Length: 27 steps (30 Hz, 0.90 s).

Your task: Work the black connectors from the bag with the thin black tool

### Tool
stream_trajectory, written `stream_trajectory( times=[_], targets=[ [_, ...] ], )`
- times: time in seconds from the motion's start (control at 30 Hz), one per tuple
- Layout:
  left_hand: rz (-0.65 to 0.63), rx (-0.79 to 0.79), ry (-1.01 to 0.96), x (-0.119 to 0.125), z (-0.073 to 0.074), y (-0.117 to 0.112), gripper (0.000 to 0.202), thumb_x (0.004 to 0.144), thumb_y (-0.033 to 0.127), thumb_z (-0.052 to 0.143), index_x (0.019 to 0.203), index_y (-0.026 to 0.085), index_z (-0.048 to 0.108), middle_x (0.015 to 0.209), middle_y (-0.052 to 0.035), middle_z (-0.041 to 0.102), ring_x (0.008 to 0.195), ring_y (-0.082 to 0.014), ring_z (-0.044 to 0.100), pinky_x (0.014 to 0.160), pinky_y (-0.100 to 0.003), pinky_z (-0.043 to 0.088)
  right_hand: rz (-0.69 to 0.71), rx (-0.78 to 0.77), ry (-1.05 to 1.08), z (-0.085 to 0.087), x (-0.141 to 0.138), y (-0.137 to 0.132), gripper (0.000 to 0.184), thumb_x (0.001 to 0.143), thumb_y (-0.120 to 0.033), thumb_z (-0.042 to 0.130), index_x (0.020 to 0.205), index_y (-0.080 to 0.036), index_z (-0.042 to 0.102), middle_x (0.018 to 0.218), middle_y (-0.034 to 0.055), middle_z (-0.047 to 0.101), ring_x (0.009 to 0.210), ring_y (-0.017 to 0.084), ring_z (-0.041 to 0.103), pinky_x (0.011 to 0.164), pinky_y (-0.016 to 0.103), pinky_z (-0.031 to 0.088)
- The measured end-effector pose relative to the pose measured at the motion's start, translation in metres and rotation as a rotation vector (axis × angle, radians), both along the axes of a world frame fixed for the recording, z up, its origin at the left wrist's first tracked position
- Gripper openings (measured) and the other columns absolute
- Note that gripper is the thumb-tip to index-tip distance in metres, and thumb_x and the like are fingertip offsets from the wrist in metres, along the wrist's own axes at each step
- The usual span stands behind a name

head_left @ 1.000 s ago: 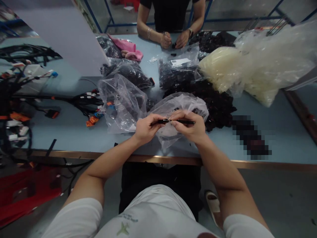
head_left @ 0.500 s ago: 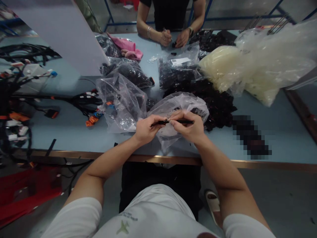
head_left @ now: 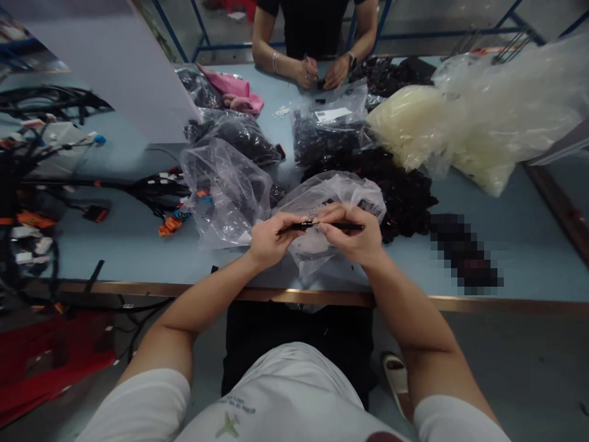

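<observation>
In the head view my left hand (head_left: 275,238) is closed, its thumb and fingers pinching a small dark part (head_left: 299,226). Opposite it, my right hand (head_left: 352,232) grips a slim black pen-like tool (head_left: 347,226), whose tip points left and meets the part between my fingertips. The part's exact kind is too small to make out. Both hands are above an open clear plastic bag (head_left: 308,258) holding small white and dark pieces. Just beyond my right hand is a heap of black parts (head_left: 405,196).
A crumpled clear bag (head_left: 225,196) lies left of my hands, beside wire harnesses (head_left: 151,184) with orange connectors (head_left: 170,226). Bags of black parts (head_left: 329,135) and pale yellow bags (head_left: 414,120) stand farther back. Across the table a co-worker's hands (head_left: 322,73) handle a small black piece.
My hands stay close together and have barely moved. The part and the black tool shift very slightly to the right; the view itself drifts a little.
</observation>
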<state>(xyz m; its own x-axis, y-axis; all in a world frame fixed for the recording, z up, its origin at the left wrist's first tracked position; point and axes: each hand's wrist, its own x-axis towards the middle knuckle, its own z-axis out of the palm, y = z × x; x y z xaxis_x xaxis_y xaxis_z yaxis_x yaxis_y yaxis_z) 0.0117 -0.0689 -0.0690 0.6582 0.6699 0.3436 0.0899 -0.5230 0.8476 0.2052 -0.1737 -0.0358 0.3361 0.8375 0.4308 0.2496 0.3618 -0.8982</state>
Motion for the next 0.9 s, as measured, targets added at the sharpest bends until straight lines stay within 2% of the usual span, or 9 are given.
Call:
stream_trajectory(
  times=[0.33, 0.5, 0.57, 0.63, 0.73, 0.83, 0.9],
  targets=[
    [-0.009, 0.017, -0.016, -0.001, 0.002, -0.001, 0.026, 0.097, 0.041, 0.079, 0.116, 0.023, 0.079, 0.113, -0.0081, 0.086, 0.104, -0.0231, 0.084, 0.091, -0.032, 0.069, -0.002, -0.058, -0.039, 0.002, -0.003, -0.002, 0.009, 0.087, -0.030, 0.080, 0.081, -0.025, 0.078, 0.087, 0.0049, 0.082, 0.082, 0.021, 0.077, 0.077, 0.038, 0.064],
    [-0.002, -0.008, -0.009, 0.000, 0.005, -0.002, 0.031, 0.097, 0.047, 0.078, 0.116, 0.023, 0.079, 0.113, -0.0084, 0.086, 0.101, -0.0230, 0.084, 0.089, -0.032, 0.070, 0.008, -0.057, -0.028, 0.002, 0.000, -0.003, 0.027, 0.092, -0.050, 0.079, 0.081, -0.025, 0.075, 0.088, 0.0054, 0.081, 0.085, 0.023, 0.077, 0.079, 0.040, 0.064],
    [0.013, -0.027, -0.033, 0.000, 0.007, -0.002, 0.033, 0.098, 0.050, 0.078, 0.117, 0.022, 0.078, 0.110, -0.0075, 0.086, 0.098, -0.0217, 0.085, 0.088, -0.030, 0.069, 0.008, -0.018, 0.009, 0.001, 0.004, -0.005, 0.038, 0.098, -0.060, 0.069, 0.080, -0.026, 0.073, 0.090, 0.0056, 0.081, 0.088, 0.024, 0.077, 0.080, 0.041, 0.064],
    [0.014, -0.037, -0.061, -0.001, 0.009, -0.002, 0.036, 0.098, 0.052, 0.077, 0.117, 0.021, 0.076, 0.108, -0.0071, 0.086, 0.096, -0.0207, 0.085, 0.087, -0.029, 0.069, -0.010, 0.005, 0.016, 0.001, 0.008, -0.006, 0.045, 0.105, -0.062, 0.057, 0.079, -0.027, 0.070, 0.093, 0.0056, 0.081, 0.087, 0.023, 0.077, 0.080, 0.041, 0.063],
    [-0.010, -0.006, -0.066, -0.003, 0.009, -0.001, 0.042, 0.097, 0.057, 0.076, 0.117, 0.020, 0.074, 0.103, -0.0071, 0.087, 0.092, -0.0205, 0.085, 0.082, -0.027, 0.069, -0.008, -0.046, -0.158, 0.002, 0.011, -0.004, 0.043, 0.108, -0.058, 0.053, 0.087, -0.027, 0.073, 0.097, 0.0064, 0.081, 0.082, 0.021, 0.074, 0.079, 0.038, 0.061],
    [-0.002, 0.084, -0.011, -0.003, 0.010, 0.001, 0.043, 0.096, 0.062, 0.075, 0.114, 0.022, 0.076, 0.100, -0.0052, 0.087, 0.083, -0.0194, 0.085, 0.078, -0.026, 0.068, 0.070, -0.112, -0.429, 0.007, 0.011, -0.001, 0.033, 0.103, -0.056, 0.064, 0.100, -0.027, 0.079, 0.093, 0.0066, 0.081, 0.086, 0.023, 0.074, 0.081, 0.036, 0.059],
    [-0.004, 0.130, 0.009, -0.005, 0.012, 0.001, 0.042, 0.097, 0.062, 0.074, 0.113, 0.023, 0.078, 0.102, -0.0048, 0.087, 0.080, -0.0186, 0.084, 0.077, -0.025, 0.068, 0.135, -0.112, -0.527, 0.015, 0.012, -0.006, 0.026, 0.100, -0.051, 0.069, 0.101, -0.027, 0.080, 0.086, 0.0047, 0.079, 0.081, 0.021, 0.072, 0.076, 0.033, 0.057]
  ],
)
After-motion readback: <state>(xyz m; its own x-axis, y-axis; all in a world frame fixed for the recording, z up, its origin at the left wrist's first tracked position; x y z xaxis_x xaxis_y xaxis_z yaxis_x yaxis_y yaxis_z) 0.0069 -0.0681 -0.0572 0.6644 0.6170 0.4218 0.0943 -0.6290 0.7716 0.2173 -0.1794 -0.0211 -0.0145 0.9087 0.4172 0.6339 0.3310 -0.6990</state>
